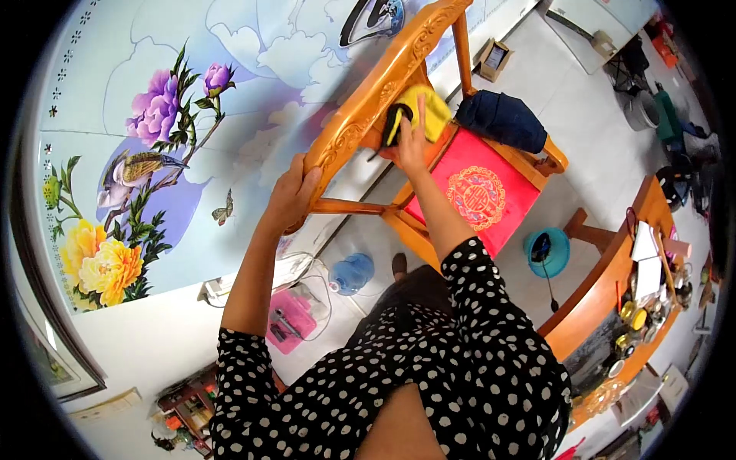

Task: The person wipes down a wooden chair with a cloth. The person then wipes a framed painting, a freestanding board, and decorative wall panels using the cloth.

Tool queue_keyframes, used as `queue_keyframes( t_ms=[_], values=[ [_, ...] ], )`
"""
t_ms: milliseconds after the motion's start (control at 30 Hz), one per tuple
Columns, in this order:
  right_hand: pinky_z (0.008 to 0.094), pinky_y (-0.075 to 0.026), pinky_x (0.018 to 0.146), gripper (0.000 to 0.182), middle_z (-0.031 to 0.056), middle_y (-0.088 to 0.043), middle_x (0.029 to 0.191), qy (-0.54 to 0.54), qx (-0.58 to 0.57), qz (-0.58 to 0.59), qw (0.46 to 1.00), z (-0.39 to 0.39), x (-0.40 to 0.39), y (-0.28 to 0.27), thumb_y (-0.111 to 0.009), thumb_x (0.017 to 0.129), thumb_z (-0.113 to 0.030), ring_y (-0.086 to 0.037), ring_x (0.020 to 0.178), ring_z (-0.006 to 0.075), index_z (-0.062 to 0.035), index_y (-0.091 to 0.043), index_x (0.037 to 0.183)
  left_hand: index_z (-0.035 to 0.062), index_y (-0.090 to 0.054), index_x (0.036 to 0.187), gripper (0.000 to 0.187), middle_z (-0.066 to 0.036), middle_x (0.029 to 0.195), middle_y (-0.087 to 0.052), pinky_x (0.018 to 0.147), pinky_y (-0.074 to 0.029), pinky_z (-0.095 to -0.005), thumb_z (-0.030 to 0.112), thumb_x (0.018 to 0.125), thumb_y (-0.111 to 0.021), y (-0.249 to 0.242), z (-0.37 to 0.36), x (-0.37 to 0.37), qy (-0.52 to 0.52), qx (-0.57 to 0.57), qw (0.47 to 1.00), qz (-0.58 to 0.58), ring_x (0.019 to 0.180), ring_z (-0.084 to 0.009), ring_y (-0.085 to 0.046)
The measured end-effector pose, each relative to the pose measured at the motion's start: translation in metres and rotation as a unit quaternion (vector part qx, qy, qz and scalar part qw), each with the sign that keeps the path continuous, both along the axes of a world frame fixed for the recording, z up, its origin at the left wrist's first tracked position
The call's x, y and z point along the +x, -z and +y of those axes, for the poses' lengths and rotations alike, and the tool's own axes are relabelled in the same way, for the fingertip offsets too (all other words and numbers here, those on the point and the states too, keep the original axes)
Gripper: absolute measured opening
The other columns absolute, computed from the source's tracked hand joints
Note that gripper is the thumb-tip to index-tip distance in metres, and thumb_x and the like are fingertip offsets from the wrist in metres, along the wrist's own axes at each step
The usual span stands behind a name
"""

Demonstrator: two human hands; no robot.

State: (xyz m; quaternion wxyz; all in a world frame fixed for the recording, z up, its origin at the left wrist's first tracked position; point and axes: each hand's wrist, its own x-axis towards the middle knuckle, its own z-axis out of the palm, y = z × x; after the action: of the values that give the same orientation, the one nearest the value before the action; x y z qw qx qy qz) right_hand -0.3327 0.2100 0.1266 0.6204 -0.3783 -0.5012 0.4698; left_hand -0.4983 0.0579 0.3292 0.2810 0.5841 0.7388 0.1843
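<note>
A carved wooden armchair stands tilted across my view, with a red patterned seat cushion. My left hand is wrapped round the near end of its top rail. Against the inside of the backrest, my right hand presses a yellow cloth with a black part, its fingers fairly straight over the cloth. A dark blue folded garment is draped over the far armrest. The surface under the cloth is hidden.
A wall with painted flowers and birds rises at the left. On the floor are a blue water jug, a pink tray, a teal bucket and a cardboard box. At right stands a cluttered wooden table.
</note>
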Motion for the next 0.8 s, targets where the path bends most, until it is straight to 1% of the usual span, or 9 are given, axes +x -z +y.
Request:
queue_keyframes(
  t_ms=[33,133,233,333,467,533,667,767,800],
  values=[
    [0.0369,-0.013,0.121,0.064,0.0207,-0.02,0.16,0.03,-0.067,-0.07,0.995,-0.001,-0.01,0.05,-0.047,0.098,-0.02,-0.016,0.149,0.0316,0.003,-0.022,0.152,0.0042,-0.045,0.117,0.032,-0.026,0.094,-0.063,0.078,-0.047,-0.0455,0.032,0.102,-0.047,0.001,0.0,0.0,-0.008,0.003,1.0,-0.001,0.088,-0.0426,-0.062],
    [0.0354,-0.027,0.115,0.063,0.0215,-0.037,0.152,-0.126,-0.303,0.278,0.903,-0.013,0.001,0.107,-0.046,0.101,-0.024,-0.038,0.139,0.0292,-0.0027,-0.02,0.155,0.0041,-0.047,0.116,0.032,-0.023,0.094,-0.063,0.08,-0.047,-0.0427,0.032,0.102,-0.047,0.004,0.001,-0.002,-0.011,0.017,1.0,-0.018,0.088,-0.0363,-0.062],
    [0.0357,-0.032,0.112,0.063,0.021,-0.043,0.147,-0.065,-0.307,0.129,0.941,-0.032,-0.007,0.058,-0.045,0.102,-0.025,-0.046,0.132,0.0289,-0.0013,-0.018,0.154,0.0032,-0.049,0.115,0.032,-0.018,0.096,-0.062,0.083,-0.046,-0.039,0.033,0.103,-0.046,0.008,-0.003,-0.006,0.009,0.043,0.997,-0.062,0.089,-0.0277,-0.06],
    [0.0362,-0.019,0.119,0.057,0.02,-0.027,0.158,0.029,-0.009,-0.003,1.0,-0.063,-0.033,-0.019,-0.043,0.097,-0.016,-0.024,0.147,0.0313,0.0023,-0.031,0.15,0.002,-0.051,0.114,0.035,-0.014,0.097,-0.061,0.086,-0.044,-0.036,0.035,0.104,-0.045,0.011,-0.003,-0.006,0.008,0.055,0.992,-0.114,0.091,-0.0216,-0.055],
    [0.0375,-0.022,0.117,0.056,0.023,-0.033,0.154,0.103,0.038,-0.055,0.992,-0.065,-0.05,0.007,-0.044,0.095,-0.009,-0.031,0.144,0.0316,0.0005,-0.032,0.15,0.0008,-0.053,0.113,0.04,-0.013,0.096,-0.06,0.087,-0.044,-0.0351,0.039,0.104,-0.044,0.023,0.001,-0.021,0.015,0.046,0.986,-0.159,0.092,-0.0201,-0.054],
    [0.0322,-0.048,0.086,0.049,0.0116,-0.061,0.116,0.061,-0.187,0.09,0.976,-0.076,-0.039,0.038,-0.049,0.098,-0.018,-0.059,0.098,0.0211,0.0019,-0.043,0.142,0.0004,-0.055,0.113,0.043,-0.014,0.097,-0.061,0.087,-0.044,-0.0349,0.041,0.104,-0.044,0.027,0.002,-0.022,0.013,0.048,0.986,-0.16,0.092,-0.0201,-0.055],
    [0.0315,-0.046,0.071,0.043,0.0041,-0.063,0.096,-0.058,-0.3,0.092,0.948,-0.114,-0.012,0.065,-0.049,0.098,-0.037,-0.058,0.082,0.0165,0.0012,-0.061,0.116,-0.0009,-0.057,0.115,0.047,-0.014,0.101,-0.062,0.086,-0.044,-0.0333,0.044,0.104,-0.045,0.029,0.009,-0.025,0.016,0.046,0.983,-0.176,0.094,-0.0191,-0.056],
    [0.0336,-0.044,0.098,0.047,0.0135,-0.063,0.121,-0.108,-0.19,0.066,0.974,-0.195,-0.027,-0.062,-0.044,0.099,-0.032,-0.059,0.112,0.0219,0.0027,-0.056,0.128,-0.0022,-0.059,0.115,0.05,-0.011,0.103,-0.063,0.088,-0.044,-0.0319,0.045,0.103,-0.046,0.026,0.005,-0.019,0.022,0.06,0.962,-0.264,0.095,-0.0179,-0.057],
    [0.0365,-0.034,0.107,0.05,0.0147,-0.046,0.14,-0.102,-0.099,0.107,0.984,-0.205,-0.052,-0.062,-0.048,0.095,-0.023,-0.046,0.127,0.0256,-0.0012,-0.044,0.14,-0.0026,-0.059,0.115,0.051,-0.01,0.103,-0.063,0.089,-0.044,-0.0314,0.045,0.103,-0.047,0.023,0.003,-0.015,0.024,0.069,0.952,-0.297,0.096,-0.0174,-0.057]
  ],
)
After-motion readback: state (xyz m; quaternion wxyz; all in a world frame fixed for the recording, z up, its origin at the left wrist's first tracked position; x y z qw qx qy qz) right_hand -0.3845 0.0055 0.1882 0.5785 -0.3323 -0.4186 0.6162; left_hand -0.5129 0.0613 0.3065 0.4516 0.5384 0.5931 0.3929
